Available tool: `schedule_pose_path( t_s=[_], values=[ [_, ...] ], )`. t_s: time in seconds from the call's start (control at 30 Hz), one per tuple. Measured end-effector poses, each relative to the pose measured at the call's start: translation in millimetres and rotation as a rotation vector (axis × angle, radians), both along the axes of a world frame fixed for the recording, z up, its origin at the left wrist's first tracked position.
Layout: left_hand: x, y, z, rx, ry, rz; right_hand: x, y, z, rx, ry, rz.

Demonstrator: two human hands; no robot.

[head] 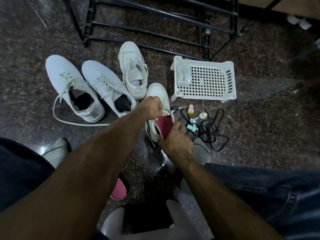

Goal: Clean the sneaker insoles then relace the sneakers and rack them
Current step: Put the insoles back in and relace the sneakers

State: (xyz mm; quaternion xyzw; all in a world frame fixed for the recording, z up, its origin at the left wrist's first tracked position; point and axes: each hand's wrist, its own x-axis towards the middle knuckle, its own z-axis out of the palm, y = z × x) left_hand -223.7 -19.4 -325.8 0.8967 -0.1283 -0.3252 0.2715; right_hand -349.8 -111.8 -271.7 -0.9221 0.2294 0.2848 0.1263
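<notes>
While the black shoe rack (155, 23) stands at the far edge of the dark floor (26, 84), three white sneakers (74, 87) lie left of the white basket (206, 78). The left hand (150, 108) grips the fourth sneaker (158, 94) at its tongue; the right hand (176, 141) pinches the red insole (164, 125) in its opening. Black laces (213, 129) lie just right.

sneakers (90, 89): white | insole (164, 125): dark red | basket (207, 80): white grid | laces (213, 129): black | floor (259, 118): speckled brown
</notes>
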Motion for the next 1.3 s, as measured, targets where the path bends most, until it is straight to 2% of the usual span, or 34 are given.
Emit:
schedule_pose_path(
  t_s=[0.2, 0.37, 0.73, 1.0, 1.2, 1.3],
  values=[
    [-3, 0, -3, -0.009, 0.003, 0.018, -10, 4, -5, 0.122, -0.211, -0.279],
    [-4, -1, -6, -0.015, -0.004, 0.033, 14, 18, -26, 0.092, -0.253, -0.325],
    [-3, 0, -9, -0.028, 0.028, 0.035, -26, 12, -25, 0.018, -0.271, -0.187],
    [-5, 1, -10, -0.025, 0.024, 0.045, 13, 15, -35, -0.026, -0.301, -0.049],
    [-4, 1, -13, -0.034, 0.005, 0.042, 31, 7, -33, -0.081, -0.168, 0.166],
    [-3, 1, -13, -0.026, 0.010, 0.022, 9, 0, -25, -0.059, -0.201, 0.281]
  ],
)
